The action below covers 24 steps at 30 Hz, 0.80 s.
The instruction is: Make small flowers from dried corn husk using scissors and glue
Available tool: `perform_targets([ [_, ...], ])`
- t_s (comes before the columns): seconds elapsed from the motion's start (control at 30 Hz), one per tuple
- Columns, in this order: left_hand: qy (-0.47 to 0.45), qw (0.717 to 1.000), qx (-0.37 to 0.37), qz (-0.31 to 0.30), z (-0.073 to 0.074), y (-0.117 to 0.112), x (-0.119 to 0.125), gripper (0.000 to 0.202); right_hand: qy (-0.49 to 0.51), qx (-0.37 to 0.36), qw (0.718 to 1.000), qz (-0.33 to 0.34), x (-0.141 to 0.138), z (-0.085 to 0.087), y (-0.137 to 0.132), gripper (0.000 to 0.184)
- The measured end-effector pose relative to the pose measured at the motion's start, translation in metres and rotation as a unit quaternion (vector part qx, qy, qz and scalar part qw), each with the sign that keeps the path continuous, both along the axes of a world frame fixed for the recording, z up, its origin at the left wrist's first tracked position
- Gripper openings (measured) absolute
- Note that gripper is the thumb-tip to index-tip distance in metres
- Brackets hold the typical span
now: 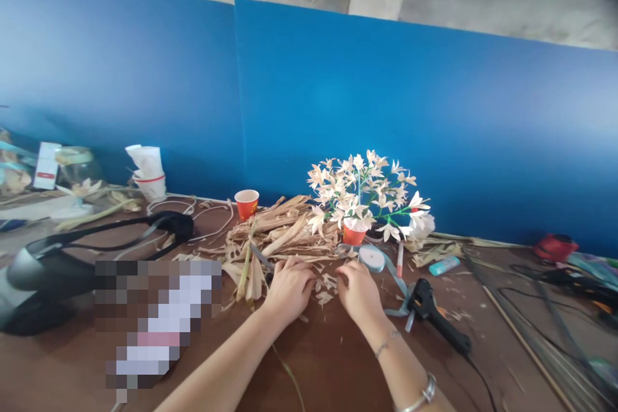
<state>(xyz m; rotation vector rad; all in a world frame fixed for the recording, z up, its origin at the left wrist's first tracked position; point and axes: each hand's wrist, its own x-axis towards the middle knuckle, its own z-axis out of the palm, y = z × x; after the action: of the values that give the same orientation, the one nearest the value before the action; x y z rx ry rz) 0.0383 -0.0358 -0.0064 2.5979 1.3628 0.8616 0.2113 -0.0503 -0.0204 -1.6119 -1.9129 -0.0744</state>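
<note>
The left hand (290, 290) is curling over a pair of scissors (261, 256) at the near edge of a heap of dried corn husks (275, 235), its grip hidden. The half-closed right hand (360, 293) is hovering beside loose husk scraps (324, 290), its hold unclear.

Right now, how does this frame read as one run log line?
left hand: beside scissors, dried husks | right hand: by husk scraps | near: ribbon roll, glue gun | beyond: cream flowers in orange cup
</note>
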Motion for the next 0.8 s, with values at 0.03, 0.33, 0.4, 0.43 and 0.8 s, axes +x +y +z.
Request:
perform_targets([
  [0.03,-0.001,1.0,0.001,-0.005,-0.001,0.0,0.0,0.02,-0.007,-0.004,1.0,0.0,0.0,-0.001,0.0,0.018],
  [0.33,0.002,1.0,-0.012,-0.023,-0.001,-0.001,0.0,0.022,-0.037,-0.029,0.999,-0.027,-0.001,0.0,0.001,0.015],
  [0.4,-0.002,0.999,-0.025,-0.025,-0.002,0.001,-0.001,0.019,-0.036,-0.036,0.998,-0.038,0.0,0.002,0.001,0.015],
  [0.43,-0.005,0.999,-0.03,-0.027,-0.003,0.002,-0.001,0.018,-0.036,-0.041,0.997,-0.046,0.001,0.003,0.001,0.015],
  [0.8,0.002,0.999,-0.041,-0.027,-0.002,0.001,-0.002,0.025,-0.043,-0.066,0.997,0.007,-0.01,0.015,-0.008,0.012],
])
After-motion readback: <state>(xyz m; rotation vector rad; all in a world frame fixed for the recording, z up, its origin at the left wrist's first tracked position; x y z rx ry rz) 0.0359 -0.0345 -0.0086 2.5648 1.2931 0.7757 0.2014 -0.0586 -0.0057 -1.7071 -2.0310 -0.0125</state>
